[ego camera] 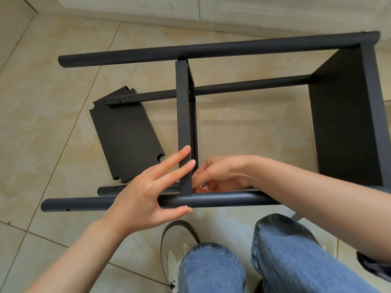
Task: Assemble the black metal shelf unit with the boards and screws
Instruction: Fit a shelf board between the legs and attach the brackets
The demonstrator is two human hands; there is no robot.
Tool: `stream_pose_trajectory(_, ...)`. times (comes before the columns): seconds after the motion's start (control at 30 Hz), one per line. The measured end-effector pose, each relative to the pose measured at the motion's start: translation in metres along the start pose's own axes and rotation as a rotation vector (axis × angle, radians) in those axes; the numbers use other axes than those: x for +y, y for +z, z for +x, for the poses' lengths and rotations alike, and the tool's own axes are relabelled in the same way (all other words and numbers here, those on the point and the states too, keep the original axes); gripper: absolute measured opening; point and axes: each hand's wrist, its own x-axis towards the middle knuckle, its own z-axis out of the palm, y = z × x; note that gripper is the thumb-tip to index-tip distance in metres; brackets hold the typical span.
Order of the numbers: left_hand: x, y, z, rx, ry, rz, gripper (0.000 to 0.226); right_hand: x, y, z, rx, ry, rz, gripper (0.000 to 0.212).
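Observation:
The black metal shelf unit lies on its side on the tiled floor. Its near top pole (222,200) runs left to right in front of me. A middle board (184,123) stands edge-up between the poles, and an end board (347,115) closes the right side. My left hand (148,191) has its thumb under the near pole and straight fingers pressed against the middle board. My right hand (218,176) reaches in behind that board, fingertips pinching something small at the joint, which I cannot make out. A loose board (127,136) lies flat on the floor at left.
The far pole (190,52) runs along the back near a white skirting board (211,20). Two lower poles (243,86) sit beneath the boards. My knees in blue jeans (279,250) and a shoe (175,246) are close to the near pole.

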Motion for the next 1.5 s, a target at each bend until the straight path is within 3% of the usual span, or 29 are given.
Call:
stream_pose_trajectory(0.13,0.0002,0.0003,0.0001,-0.002,-0.001,0.0,0.085,0.001,0.0014,0.0019,0.028,0.01,-0.036,0.017)
stream_pose_trajectory(0.23,0.0,0.0004,0.0006,-0.002,0.001,0.003,0.086,0.0003,-0.0004,-0.0001,-0.021,-0.015,0.01,0.007)
stream_pose_trajectory(0.53,-0.0006,0.0005,0.0004,0.003,0.001,0.009,0.085,0.0028,-0.0007,0.0023,0.036,-0.012,-0.007,0.021)
stream_pose_trajectory(0.67,0.0001,0.0006,0.0013,0.0,0.002,-0.001,0.085,0.0011,0.0005,-0.0003,-0.008,-0.023,-0.007,0.007)
stream_pose_trajectory(0.83,0.0009,-0.0005,0.0006,0.006,-0.001,-0.008,0.085,0.0005,0.0,0.0012,-0.031,-0.016,0.025,0.007)
stream_pose_trajectory(1.0,0.0014,-0.0001,0.0009,0.007,-0.002,-0.005,0.085,0.0005,-0.0004,0.0031,0.02,0.02,0.02,0.016)
stream_pose_trajectory(1.2,0.0019,-0.0012,0.0011,0.006,0.004,-0.008,0.085,-0.0053,0.0034,0.006,0.114,0.049,-0.063,0.01)
stream_pose_trajectory(1.37,0.0013,-0.0009,0.0014,0.002,0.002,0.004,0.085,-0.0024,-0.0002,0.0002,-0.011,0.001,-0.001,0.008)
stream_pose_trajectory(1.5,0.0013,-0.0006,0.0009,0.006,0.001,-0.002,0.085,0.0021,-0.0007,0.0004,-0.007,-0.051,0.012,0.01)
